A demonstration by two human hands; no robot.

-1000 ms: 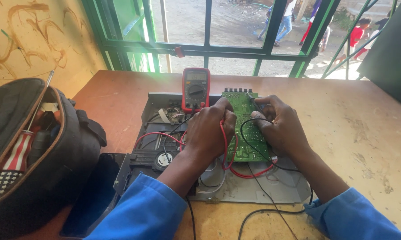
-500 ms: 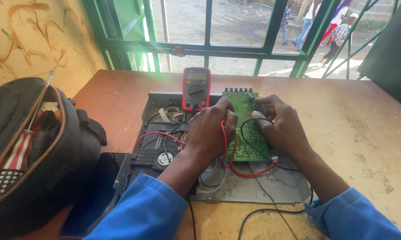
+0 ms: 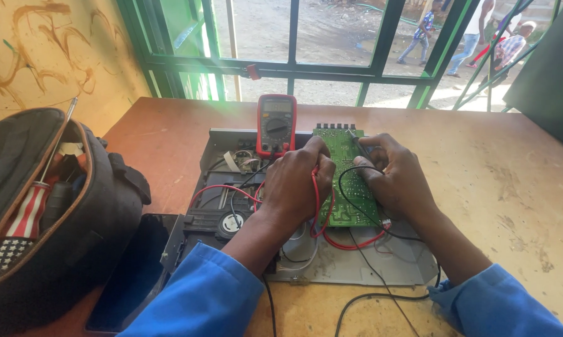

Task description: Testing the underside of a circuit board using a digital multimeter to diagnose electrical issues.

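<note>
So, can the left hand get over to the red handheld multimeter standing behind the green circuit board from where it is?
Probably yes. The left hand rests on the green circuit board, and the red handheld multimeter stands just beyond it with nothing between; the hand does pinch a red lead, which may need setting down.

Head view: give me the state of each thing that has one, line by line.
Multimeter: upright behind the board, leads plugged in.
Green circuit board: lifted out, lying on the opened chassis.
Left hand: holding the red lead.
Right hand: pressing the black probe to the board.
Tool bag: unzipped, open.
</note>
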